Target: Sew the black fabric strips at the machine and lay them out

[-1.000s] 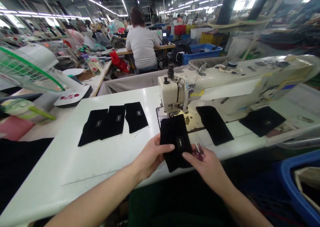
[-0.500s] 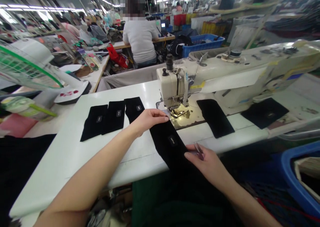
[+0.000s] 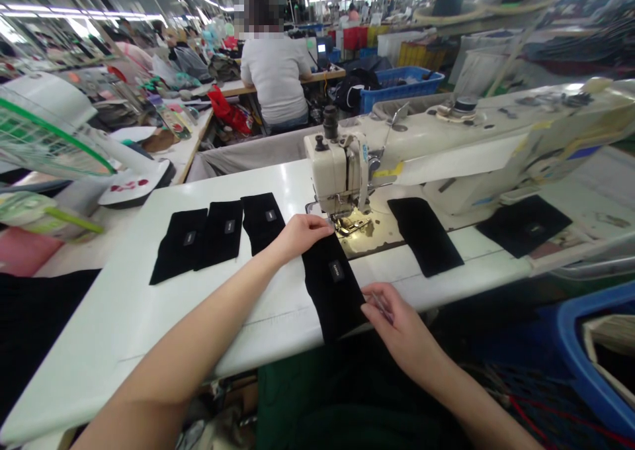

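Note:
A black fabric piece (image 3: 331, 298) with a small label lies at the front edge of the white table, below the needle area of the sewing machine (image 3: 333, 172). My left hand (image 3: 303, 233) pinches its upper end beside the presser foot (image 3: 353, 224). My right hand (image 3: 389, 311) pinches its lower right edge, and small metal snips (image 3: 381, 304) rest in that hand, partly hidden by the fingers. Three labelled black pieces (image 3: 181, 245) lie to the left. Right of the needle area is a plain black piece (image 3: 425, 236).
Another labelled black piece (image 3: 526, 225) lies far right. A blue basket (image 3: 570, 324) stands at the lower right, a fan (image 3: 49, 129) at the left. Beyond the white table (image 3: 278, 304) a person in a grey shirt (image 3: 274, 76) sits facing away.
The held fabric now hangs flatter, with its lower edge showing on the table. My right hand has shifted slightly left, and the whole view has moved a little.

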The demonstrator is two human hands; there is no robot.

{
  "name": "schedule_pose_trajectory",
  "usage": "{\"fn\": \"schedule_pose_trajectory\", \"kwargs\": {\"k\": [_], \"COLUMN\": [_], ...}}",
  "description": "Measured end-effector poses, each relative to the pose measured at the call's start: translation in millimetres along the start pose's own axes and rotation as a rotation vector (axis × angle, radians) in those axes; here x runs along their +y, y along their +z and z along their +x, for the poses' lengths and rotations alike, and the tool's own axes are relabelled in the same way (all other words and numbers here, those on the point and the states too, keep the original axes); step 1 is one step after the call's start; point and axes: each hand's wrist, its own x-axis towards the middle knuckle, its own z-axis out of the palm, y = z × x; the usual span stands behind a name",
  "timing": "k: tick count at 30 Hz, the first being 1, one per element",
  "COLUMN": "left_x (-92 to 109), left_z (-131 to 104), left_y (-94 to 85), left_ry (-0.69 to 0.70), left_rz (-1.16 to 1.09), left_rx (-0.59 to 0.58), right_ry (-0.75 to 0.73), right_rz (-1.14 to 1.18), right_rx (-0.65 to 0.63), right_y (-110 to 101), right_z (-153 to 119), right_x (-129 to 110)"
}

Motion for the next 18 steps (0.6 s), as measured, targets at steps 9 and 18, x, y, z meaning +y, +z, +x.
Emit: {"fn": "schedule_pose_trajectory", "kwargs": {"k": [9,18], "left_x": [-12,-17], "left_z": [-4,-17], "left_y": [28.5,24.2], "left_ry": [0.379,0.638], "left_rz": [0.696,0.741], "left_rx": [0.331,0.170], "right_ry": [-0.156,-0.722], "right_rz": [-0.163,-0.589], "right_rx": [0.046,0.057], "right_y": [-1,-13], "right_z": [3,-1], "right_x": [-5,11]}}
